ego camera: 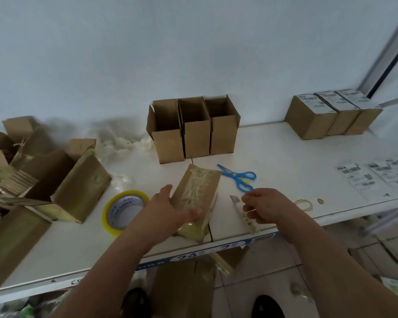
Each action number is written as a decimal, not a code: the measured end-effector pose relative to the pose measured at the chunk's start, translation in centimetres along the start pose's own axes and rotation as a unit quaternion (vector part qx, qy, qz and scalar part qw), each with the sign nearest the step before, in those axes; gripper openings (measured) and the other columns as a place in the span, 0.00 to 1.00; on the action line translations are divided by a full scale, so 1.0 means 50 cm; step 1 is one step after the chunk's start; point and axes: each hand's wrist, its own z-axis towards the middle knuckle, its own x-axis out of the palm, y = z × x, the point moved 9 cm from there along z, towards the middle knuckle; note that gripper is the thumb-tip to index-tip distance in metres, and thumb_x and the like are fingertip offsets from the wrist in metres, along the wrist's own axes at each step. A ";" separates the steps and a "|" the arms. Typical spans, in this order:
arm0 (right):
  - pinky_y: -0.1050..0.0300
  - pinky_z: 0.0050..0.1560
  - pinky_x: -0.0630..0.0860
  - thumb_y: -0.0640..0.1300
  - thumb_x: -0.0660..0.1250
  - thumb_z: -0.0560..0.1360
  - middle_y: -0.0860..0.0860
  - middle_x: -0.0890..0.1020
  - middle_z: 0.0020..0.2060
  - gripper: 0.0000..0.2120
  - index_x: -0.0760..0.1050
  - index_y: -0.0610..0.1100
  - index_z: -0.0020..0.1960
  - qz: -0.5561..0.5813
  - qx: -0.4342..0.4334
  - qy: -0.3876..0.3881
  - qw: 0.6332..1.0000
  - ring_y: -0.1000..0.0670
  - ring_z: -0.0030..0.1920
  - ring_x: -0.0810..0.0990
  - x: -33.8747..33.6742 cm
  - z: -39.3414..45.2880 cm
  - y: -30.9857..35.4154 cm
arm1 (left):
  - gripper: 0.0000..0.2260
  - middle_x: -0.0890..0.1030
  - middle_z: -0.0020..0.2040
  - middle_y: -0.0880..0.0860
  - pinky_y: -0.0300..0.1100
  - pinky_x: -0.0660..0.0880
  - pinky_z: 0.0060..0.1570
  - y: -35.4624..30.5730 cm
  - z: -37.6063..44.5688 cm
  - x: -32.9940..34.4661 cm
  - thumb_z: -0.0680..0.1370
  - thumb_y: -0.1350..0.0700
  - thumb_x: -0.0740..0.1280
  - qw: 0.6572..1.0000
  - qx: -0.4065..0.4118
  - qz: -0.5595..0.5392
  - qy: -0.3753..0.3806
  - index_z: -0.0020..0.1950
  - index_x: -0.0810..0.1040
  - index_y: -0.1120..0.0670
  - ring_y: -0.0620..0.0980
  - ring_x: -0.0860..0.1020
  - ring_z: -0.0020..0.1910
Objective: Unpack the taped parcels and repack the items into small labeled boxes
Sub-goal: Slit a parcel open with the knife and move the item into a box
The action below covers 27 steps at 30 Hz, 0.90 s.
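One brown cardboard parcel wrapped in yellowed clear tape (197,200) lies near the white table's (285,157) front edge, pointing toward one o'clock. Left hand (163,210) grasps its side; right hand (264,206), at three o'clock, has curled fingers pinching something thin I cannot identify.

Taped parcel (194,198): matt brown cardboard under glossy, wrinkled clear tape. Open boxes (194,131): plain matt cardboard, untaped. Labeled boxes (329,115): same cardboard, white paper labels on top. Tape roll (124,212): glossy yellowish film on a white printed core. Scissors (238,177): smooth blue plastic, yellow pivot. Bench (285,152): smooth white, slight sheen. Label sheets (375,177): white printed paper.
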 end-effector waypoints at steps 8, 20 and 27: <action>0.57 0.42 0.69 0.56 0.67 0.75 0.50 0.76 0.44 0.14 0.70 0.46 0.50 -0.336 -0.003 -0.081 0.939 0.50 0.44 0.74 0.016 0.048 -0.020 | 0.50 0.57 0.76 0.46 0.44 0.69 0.66 -0.025 -0.002 0.008 0.67 0.30 0.70 0.993 0.066 0.094 0.017 0.80 0.48 0.46 0.49 0.66 0.70; 0.59 0.38 0.77 0.47 0.67 0.78 0.46 0.83 0.45 0.06 0.74 0.49 0.55 0.072 -0.168 -0.068 0.981 0.50 0.41 0.80 -0.023 -0.039 0.106 | 0.39 0.62 0.69 0.40 0.49 0.65 0.69 -0.025 0.005 -0.043 0.72 0.54 0.72 0.977 0.100 0.166 0.093 0.78 0.55 0.40 0.49 0.62 0.69; 0.54 0.48 0.82 0.35 0.63 0.76 0.45 0.83 0.45 0.12 0.79 0.39 0.58 0.386 -0.126 0.147 0.902 0.51 0.43 0.81 0.025 -0.067 0.124 | 0.39 0.62 0.65 0.38 0.45 0.65 0.67 -0.030 0.009 -0.053 0.72 0.55 0.72 0.971 0.111 0.176 0.114 0.77 0.56 0.37 0.43 0.62 0.62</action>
